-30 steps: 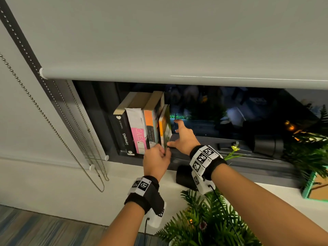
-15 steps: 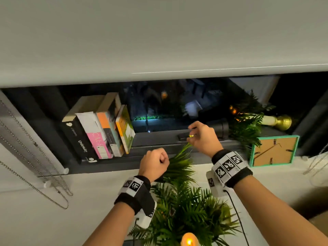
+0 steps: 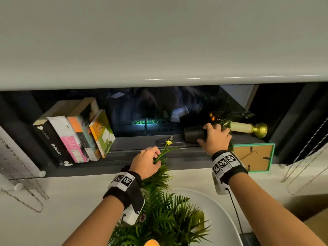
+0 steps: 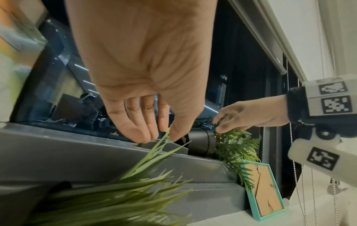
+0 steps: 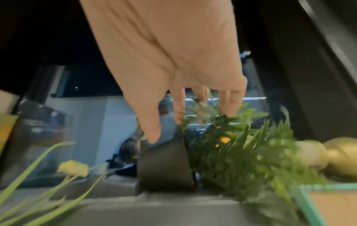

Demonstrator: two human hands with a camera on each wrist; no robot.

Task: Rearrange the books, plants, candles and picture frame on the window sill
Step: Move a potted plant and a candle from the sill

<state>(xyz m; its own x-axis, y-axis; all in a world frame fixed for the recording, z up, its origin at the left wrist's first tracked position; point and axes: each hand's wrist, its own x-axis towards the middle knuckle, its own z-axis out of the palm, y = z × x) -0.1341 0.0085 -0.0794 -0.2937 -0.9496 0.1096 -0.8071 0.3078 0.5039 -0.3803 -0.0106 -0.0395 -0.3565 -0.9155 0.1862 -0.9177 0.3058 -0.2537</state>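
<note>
Several books (image 3: 76, 137) lean together at the sill's left end. My left hand (image 3: 156, 158) pinches the thin blades of a grass plant (image 3: 164, 151) with a yellow flower (image 3: 168, 142); the left wrist view shows a stem between thumb and fingers (image 4: 164, 136). My right hand (image 3: 213, 129) grips a black pot (image 3: 193, 136) that lies on its side, thumb on its wall (image 5: 154, 134), fingers in its fern (image 5: 251, 152). A cream candle in a gold holder (image 3: 248, 128) lies behind it. A teal picture frame (image 3: 253, 157) stands back-out at the right.
A bigger fern (image 3: 165, 219) and a lit candle flame (image 3: 151, 243) sit below my arms beside a round white surface (image 3: 221, 215). The roller blind (image 3: 159, 41) hangs low over the sill. Bead chains (image 3: 26, 192) dangle at both sides.
Both hands left the books. My right hand moved right onto the lying black pot. My left hand went from a fist to the grass plant's blades. The view shifted right.
</note>
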